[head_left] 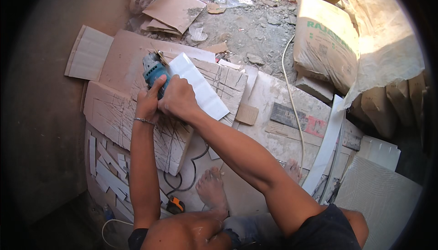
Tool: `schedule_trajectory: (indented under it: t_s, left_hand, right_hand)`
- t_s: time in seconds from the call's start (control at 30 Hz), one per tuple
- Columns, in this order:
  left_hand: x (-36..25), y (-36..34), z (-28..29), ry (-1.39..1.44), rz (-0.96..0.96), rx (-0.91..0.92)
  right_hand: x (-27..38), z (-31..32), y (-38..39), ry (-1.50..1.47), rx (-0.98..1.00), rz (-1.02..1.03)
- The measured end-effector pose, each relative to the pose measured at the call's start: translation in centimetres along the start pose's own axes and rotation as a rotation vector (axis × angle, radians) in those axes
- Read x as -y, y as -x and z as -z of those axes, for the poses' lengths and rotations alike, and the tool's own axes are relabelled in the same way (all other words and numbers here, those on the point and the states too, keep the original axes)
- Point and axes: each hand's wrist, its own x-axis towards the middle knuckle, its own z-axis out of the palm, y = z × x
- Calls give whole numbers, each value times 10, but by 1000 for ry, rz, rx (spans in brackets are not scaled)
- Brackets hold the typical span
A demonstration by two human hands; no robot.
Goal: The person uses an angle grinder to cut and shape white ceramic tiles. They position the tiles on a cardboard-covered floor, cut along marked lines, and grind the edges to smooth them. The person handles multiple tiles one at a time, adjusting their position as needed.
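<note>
Both of my hands are closed on a teal angle grinder (155, 71), whose head points away from me. My left hand (150, 99) grips its body, thumb along the top. My right hand (178, 95) wraps round it just to the right, close against the left one. The grinder's head and disc meet the upper left end of a white tile (200, 86); whether the disc touches it is hard to tell. The tile lies on a thick board (105, 104) scored with many dark cut lines. A black cable loops down from under the board.
Cement sacks (328, 26) are stacked at right, with a white cord (289, 81) beside them. Rubble (246, 26) and cardboard (173, 8) lie ahead. Tile offcuts (109, 172) and an orange tape measure (175, 203) lie near my bare feet. A wall (45, 113) stands at left.
</note>
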Motion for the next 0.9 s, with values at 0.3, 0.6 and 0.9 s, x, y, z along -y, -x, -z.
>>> schedule_trajectory:
  t_s: [0.3, 0.6, 0.9]
  left_hand:
    - [-3, 3, -4, -16, -33, 15]
    - [-2, -1, 0, -35, -33, 28]
    - [-2, -3, -1, -26, -5, 30]
  right_hand:
    - [-8, -4, -1, -3, -64, 107]
    - [-1, -1, -2, 6, -24, 21]
    - [-1, -1, -3, 16, -23, 25]
